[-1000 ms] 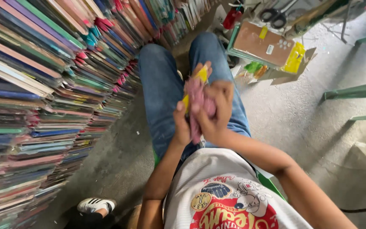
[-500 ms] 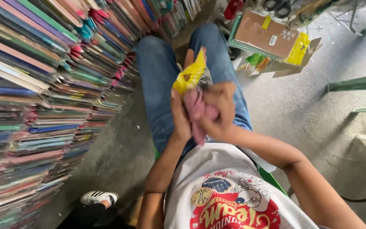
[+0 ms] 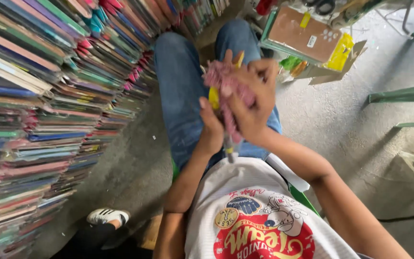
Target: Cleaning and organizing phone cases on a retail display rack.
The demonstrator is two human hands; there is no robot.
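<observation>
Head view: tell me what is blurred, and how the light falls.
Head view: soft, even daylight, no glare; both hands, left and right, and the pink yarn bundle are slightly motion-smeared; the stacked books blur toward the left edge; wide-angle lens bends the concrete floor.

**Grey floor, crowded at its edges**

We see a bare grey concrete floor (image 3: 322,115), dusty and scuffed; along our left, tall stacks of books (image 3: 39,120) stand on it in rows; ahead sits an open cardboard box (image 3: 307,41) with a yellow packet (image 3: 339,52) in it; at lower left a black-and-white shoe (image 3: 107,217) rests on the floor.
</observation>
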